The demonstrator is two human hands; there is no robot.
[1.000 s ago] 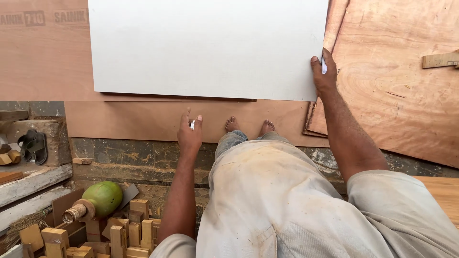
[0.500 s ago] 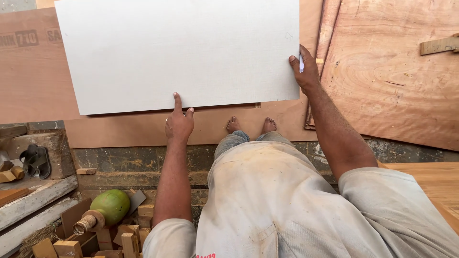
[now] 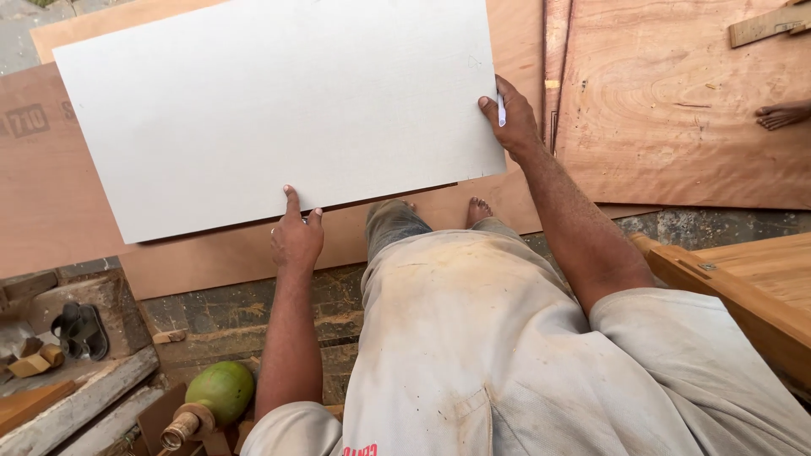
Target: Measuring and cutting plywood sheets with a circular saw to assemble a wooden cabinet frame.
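Observation:
A large white laminate sheet [image 3: 270, 118] lies tilted over brown plywood boards [image 3: 51, 194] on the floor. My left hand [image 3: 296, 236] grips the sheet's near edge, fingers on top. My right hand [image 3: 511, 118] holds the sheet's right edge near its corner, with a small white pen-like object [image 3: 501, 108] pinched between the fingers. My bare feet [image 3: 477, 209] stand on the plywood just under the sheet's near edge.
A reddish plywood sheet [image 3: 676, 110] lies at right, with another person's bare foot [image 3: 781, 114] on it. A wooden frame [image 3: 743, 287] sits at lower right. A green coconut [image 3: 220, 390], wood scraps and dark sandals [image 3: 80, 329] lie at lower left.
The white sheet has come nearer and rotated, its right end swinging down. My left hand went from hovering below the sheet to gripping its near edge.

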